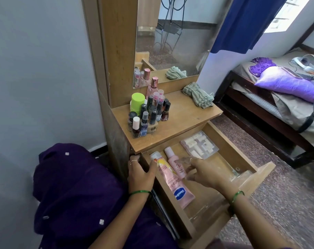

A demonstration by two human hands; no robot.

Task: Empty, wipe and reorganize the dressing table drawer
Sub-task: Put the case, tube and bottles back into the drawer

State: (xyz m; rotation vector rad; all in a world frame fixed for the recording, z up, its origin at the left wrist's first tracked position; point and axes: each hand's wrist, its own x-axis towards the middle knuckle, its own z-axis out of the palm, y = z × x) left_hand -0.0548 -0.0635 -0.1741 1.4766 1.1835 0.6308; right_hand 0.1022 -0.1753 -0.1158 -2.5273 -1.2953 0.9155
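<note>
The wooden drawer of the dressing table stands pulled out. Inside lie a pink Vaseline tube, a pink bottle, a yellow-orange tube and a clear pack of small white tubes. A clear plastic organiser fills the drawer's near right part. My left hand grips the drawer's left wall, thumb inside. Over the drawer's middle, my right hand pinches a small clear object, blurred. A striped cloth lies on the table top.
Several nail polish and perfume bottles crowd the table top's left, below the mirror. A wall is at the left. A bed with a purple pillow stands to the right, across a strip of speckled floor.
</note>
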